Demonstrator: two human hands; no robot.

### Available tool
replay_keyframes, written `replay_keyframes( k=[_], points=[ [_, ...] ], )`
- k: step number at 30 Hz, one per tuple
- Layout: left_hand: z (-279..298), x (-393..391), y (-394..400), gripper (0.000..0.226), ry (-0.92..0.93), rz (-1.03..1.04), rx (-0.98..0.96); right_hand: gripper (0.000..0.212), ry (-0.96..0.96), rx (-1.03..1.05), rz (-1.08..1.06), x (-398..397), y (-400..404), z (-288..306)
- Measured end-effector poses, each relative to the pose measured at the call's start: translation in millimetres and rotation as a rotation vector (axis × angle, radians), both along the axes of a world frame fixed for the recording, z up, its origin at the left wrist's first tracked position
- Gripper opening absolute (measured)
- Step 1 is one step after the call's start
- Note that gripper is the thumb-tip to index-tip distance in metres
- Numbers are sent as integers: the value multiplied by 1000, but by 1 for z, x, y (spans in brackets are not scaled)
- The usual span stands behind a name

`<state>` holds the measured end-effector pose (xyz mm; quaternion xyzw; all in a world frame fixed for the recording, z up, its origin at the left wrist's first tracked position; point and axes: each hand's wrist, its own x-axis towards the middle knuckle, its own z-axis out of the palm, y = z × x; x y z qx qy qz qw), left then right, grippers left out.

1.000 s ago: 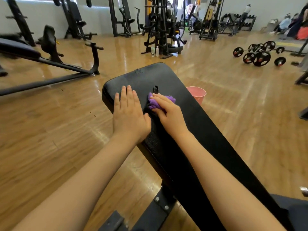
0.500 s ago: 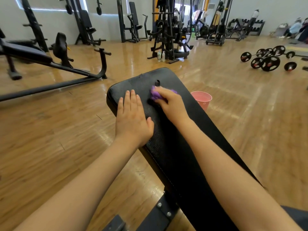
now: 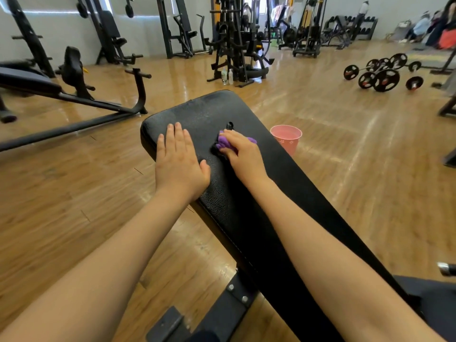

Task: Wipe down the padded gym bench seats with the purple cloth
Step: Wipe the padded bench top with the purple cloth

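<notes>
Right hand (image 3: 243,154) grips bunched purple cloth (image 3: 225,143) on black padded bench seat (image 3: 204,114).
Left hand (image 3: 179,164) rests flat, fingers straight, at the cloth's nine o'clock.

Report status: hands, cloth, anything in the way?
Left hand flat on black bench pad, bracing. Right hand grips bunched purple cloth mid-pad. Small black knob just beyond cloth; pink bucket on floor beside bench.

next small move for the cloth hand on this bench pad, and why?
Probably sweep the right hand and cloth toward the pad's far end. The cloth sits bunched mid-pad by a small black knob, the far end lies just beyond, and the left hand lies flat beside it, steadying.
</notes>
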<state>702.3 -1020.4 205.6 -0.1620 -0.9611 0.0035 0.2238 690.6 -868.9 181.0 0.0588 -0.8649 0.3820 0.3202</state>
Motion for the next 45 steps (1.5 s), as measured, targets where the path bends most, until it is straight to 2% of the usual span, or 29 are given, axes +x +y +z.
replay_keyframes(
  k=[6, 9, 11, 13, 16, 20, 24, 27, 31, 35, 37, 39, 42, 45],
  points=[
    [5, 6, 3, 76, -56, 57, -43, 37, -65, -172, -115, 102, 32, -65],
    [-2, 23, 16, 77, -128, 96, -24, 36, -138, -239, -251, 162, 50, -105],
    [-14, 42, 29, 79, -187, 38, -48, 35, -194, -247, -345, 191, 57, -120],
    [-28, 62, 41, 80, -227, -56, -55, 29, -221, -232, -388, 196, 60, -121],
    [-50, 87, 58, 77, -233, -156, -82, 10, -213, -213, -394, 171, 50, -105],
    [-70, 101, 69, 73, -173, -216, -140, 26, -193, -249, -368, 150, 31, -94],
    [-72, 99, 69, 74, -150, -211, -137, 30, -269, -273, -390, 188, 51, -123],
    [-73, 100, 71, 73, -157, -193, -157, 37, -330, -383, -544, 244, 74, -160],
    [-78, 104, 76, 71, -164, -187, -176, 37, -444, -650, -775, 339, 103, -206],
    [-93, 121, 88, 72, -180, -295, -205, 35, -483, -674, -904, 357, 112, -213],
    [-100, 126, 90, 72, -161, -338, -193, 35, -424, -658, -863, 331, 103, -199],
    [-103, 125, 90, 74, -140, -346, -180, 35, -363, -638, -729, 293, 89, -180],
    [-105, 121, 91, 76, -120, -348, -174, 38, -338, -458, -525, 241, 68, -155],
    [-109, 119, 92, 76, -118, -352, -164, 44, -362, -354, -477, 234, 70, -154]
  ],
)
